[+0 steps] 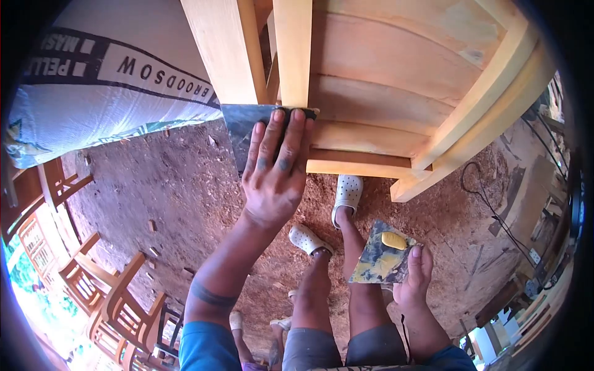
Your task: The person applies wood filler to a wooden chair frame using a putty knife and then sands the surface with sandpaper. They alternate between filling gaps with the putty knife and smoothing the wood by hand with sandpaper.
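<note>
The left hand point(275, 170) lies flat, fingers point(291, 139) extended and close together, pressing a dark grey sheet of abrasive paper point(244, 133) against the lower end of a pale wooden leg point(292, 52). The sheet is thin, roughly square and matte; its upper edge meets the leg's end and its left part shows clear of the hand. The fingers point up the frame, in line with the leg's long axis, which runs near vertical in the view.

The leg belongs to an unfinished wooden furniture frame point(396, 74), bare light timber with visible grain, made of square-section rails and curved slats. A second, thicker leg point(226, 49) stands just to the left of it.

The right hand point(416, 278) holds a flat, stiff board point(382, 255) from beneath, thumb over its right edge and fingers curled under it. The board is four-sided, its surface mottled yellow, grey and blue, and it tilts with one corner toward the top of the frame. A smooth yellow lump of filler point(393, 240) sits near that corner.

Below are the person's bare legs and white perforated clogs point(346, 191) on a floor point(167, 185) of reddish-brown sawdust. A white printed sack point(99, 80) lies upper left. Finished wooden chairs point(105, 290) stand lower left.
</note>
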